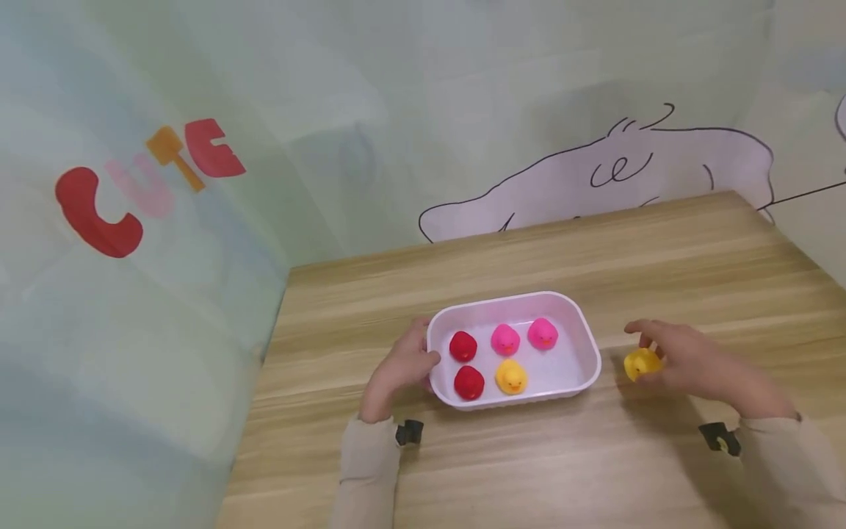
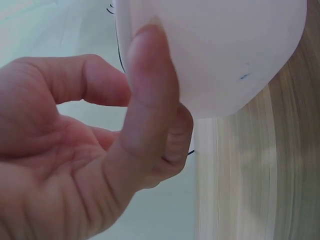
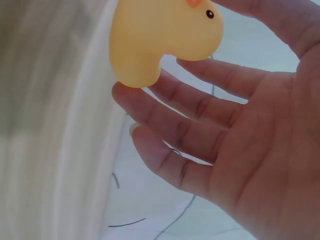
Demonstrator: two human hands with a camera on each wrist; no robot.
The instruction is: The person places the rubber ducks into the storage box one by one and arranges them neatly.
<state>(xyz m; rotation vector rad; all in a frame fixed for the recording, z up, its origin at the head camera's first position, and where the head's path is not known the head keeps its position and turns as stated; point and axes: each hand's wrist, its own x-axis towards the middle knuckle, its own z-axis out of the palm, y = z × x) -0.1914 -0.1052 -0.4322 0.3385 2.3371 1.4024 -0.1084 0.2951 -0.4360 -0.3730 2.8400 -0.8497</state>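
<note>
A white plastic tub point(image 1: 575, 360) with rounded corners sits on the table. My left hand point(image 1: 405, 361) holds it at its left end, thumb and fingers at the wall. In the left wrist view the thumb point(image 2: 152, 85) lies along the tub's pale wall point(image 2: 235, 55). To the right of the tub, my right hand point(image 1: 694, 364) is around a yellow rubber duck point(image 1: 640, 363), its fingers loosely spread. In the right wrist view the duck point(image 3: 145, 40) is upright between the thumb and the long fingers, which reach behind it.
Inside the tub are two red ducks point(image 1: 463, 346), two pink ducks point(image 1: 505, 339) and another yellow duck point(image 1: 512, 377). The wood-grain table point(image 1: 529, 470) ends at a printed curtain point(image 1: 370, 147) behind and on the left.
</note>
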